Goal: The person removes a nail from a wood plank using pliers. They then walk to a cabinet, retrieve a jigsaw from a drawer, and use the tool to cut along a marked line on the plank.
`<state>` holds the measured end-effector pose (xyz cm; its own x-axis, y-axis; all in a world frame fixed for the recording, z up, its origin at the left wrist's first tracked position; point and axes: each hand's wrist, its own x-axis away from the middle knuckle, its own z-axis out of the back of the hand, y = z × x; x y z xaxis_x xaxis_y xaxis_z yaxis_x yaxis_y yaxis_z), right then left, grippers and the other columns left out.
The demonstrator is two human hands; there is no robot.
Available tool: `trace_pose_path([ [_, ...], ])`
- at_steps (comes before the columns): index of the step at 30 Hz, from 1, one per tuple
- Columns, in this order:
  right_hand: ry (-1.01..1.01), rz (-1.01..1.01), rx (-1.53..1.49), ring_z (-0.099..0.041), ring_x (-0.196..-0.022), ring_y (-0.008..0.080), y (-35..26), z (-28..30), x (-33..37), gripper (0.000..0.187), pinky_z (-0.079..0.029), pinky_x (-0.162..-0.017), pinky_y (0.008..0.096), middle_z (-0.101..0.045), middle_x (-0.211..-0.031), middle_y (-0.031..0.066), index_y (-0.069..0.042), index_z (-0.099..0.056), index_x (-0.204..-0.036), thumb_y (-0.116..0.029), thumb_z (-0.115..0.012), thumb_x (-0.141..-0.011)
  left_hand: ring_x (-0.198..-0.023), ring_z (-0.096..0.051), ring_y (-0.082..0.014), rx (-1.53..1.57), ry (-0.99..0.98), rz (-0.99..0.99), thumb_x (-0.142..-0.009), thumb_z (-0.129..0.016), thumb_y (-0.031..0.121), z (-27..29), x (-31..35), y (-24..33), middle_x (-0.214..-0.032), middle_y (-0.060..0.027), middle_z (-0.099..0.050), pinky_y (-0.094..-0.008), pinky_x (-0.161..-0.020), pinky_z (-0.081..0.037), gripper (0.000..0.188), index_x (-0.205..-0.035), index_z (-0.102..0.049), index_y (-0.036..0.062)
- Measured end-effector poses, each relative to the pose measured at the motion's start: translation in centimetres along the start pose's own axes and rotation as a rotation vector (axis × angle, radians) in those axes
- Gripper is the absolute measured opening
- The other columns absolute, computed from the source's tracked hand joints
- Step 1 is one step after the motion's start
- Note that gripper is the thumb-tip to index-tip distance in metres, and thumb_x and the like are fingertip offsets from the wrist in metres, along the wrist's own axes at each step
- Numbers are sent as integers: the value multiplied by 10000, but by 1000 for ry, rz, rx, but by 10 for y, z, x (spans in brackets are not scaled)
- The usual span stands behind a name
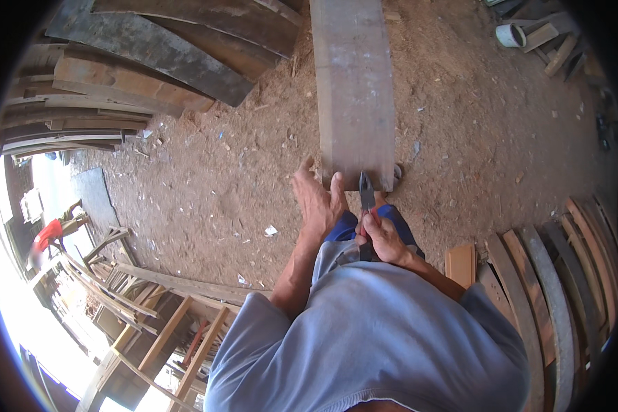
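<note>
My right hand [386, 237] is closed around the red handles of a pair of pliers [367, 196]. Their dark jaws point away from me, over the near end of a long, wide wooden board [356, 96]. At the near left corner of that board is my left hand [318, 201], its fingers spread and nothing held in it. Whether the left fingertips touch the board's edge I cannot tell. The board stretches straight ahead from just in front of my body to the far edge of the view.
Stacked planks [144, 58] fill the far left, and more boards [549, 288] stand at my near right. A white bucket [509, 36] lies by wood offcuts at the far right. Wood chips litter the dirt floor [220, 185]. A person in red [47, 235] is at the left.
</note>
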<state>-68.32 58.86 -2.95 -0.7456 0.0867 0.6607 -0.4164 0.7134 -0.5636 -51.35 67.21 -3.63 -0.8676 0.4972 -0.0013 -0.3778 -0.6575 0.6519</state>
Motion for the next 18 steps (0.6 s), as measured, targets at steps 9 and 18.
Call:
trace_pose_path([
  [9, -310, -233, -214, -633, -1071, 203, -30, 19, 10, 414, -496, -951, 324, -647, -1147, 118, 20, -528, -1270, -314, -533, -1025, -798, -699, -338, 253, -554, 305, -867, -713, 218, 39, 14, 40, -907, -182, -696, -428, -714, -557, 384, -1144, -536, 21],
  [18, -354, -215, -280, -649, -1084, 240, -9, 22, 14, 440, -474, -1003, 370, -664, -1136, 134, 31, -527, -1281, -322, -533, -1019, -865, -726, -329, 366, -604, 244, -890, -679, 145, 22, 33, 35, -975, -208, -709, -409, -741, -575, 438, -1240, -446, 23],
])
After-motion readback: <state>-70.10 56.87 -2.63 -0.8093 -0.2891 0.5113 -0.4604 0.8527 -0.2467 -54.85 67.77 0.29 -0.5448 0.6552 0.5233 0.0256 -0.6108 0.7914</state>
